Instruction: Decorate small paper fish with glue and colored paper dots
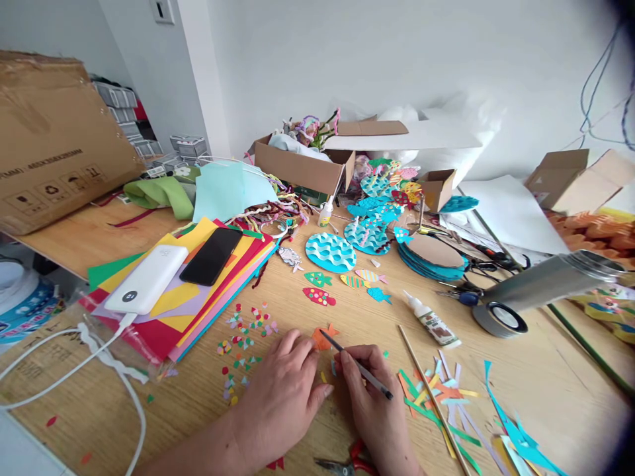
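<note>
Right hand (370, 390): gripped thin grey stick (357, 364), tip at 11 o'clock on orange paper fish (322, 336).
Left hand (285, 390): lay loosely open, empty, fingertips just beside fish.

Scissors (347, 465) cut off by bottom edge

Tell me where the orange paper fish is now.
The orange paper fish lies on the wooden table, low centre, between left hand and right hand.
</note>
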Motion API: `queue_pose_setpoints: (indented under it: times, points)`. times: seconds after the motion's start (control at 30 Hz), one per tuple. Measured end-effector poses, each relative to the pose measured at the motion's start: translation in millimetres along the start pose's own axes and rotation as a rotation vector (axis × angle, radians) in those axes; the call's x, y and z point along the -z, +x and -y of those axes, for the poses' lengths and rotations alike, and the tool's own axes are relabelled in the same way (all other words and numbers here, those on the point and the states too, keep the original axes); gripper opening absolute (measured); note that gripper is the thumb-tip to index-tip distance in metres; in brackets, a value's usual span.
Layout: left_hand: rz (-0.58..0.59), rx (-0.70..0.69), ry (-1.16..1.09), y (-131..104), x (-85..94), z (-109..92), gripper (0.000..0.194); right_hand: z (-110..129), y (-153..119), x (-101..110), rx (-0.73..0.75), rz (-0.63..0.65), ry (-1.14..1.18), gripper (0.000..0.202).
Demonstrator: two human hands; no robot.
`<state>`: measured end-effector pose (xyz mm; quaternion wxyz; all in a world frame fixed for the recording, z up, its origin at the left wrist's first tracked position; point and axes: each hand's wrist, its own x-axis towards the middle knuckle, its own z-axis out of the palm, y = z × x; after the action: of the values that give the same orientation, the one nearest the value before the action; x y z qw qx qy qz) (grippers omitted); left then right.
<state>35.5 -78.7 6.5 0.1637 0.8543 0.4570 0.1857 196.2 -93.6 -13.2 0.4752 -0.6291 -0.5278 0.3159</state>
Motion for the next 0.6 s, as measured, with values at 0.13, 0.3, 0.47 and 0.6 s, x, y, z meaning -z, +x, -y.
queue_pose_setpoints:
  times: [0.13, 0.3, 0.47, 0.6]
  points:
    - [0.003, -0.003, -0.002, 0.0, 0.4, -0.2, 0.025, 0.4, 0.3, -0.6, -0.004, 0.015, 0.014, 0.032]
    - [0.002, 0.0, 0.006, -0.6, 0.4, 0.1, 0.026, 0.8, 0.3, -0.6, -0.018, 0.004, 0.008, 0.033]
    - [0.02, 0.008, 0.002, -0.6, 0.2, -0.2, 0.027, 1.2, -0.1, -0.2, -0.009, 0.01, -0.011, 0.032]
    - [0.025, 0.011, 0.002, -0.4, 1.2, -0.7, 0.026, -0.3, -0.8, -0.3, -0.015, 0.035, 0.006, 0.03]
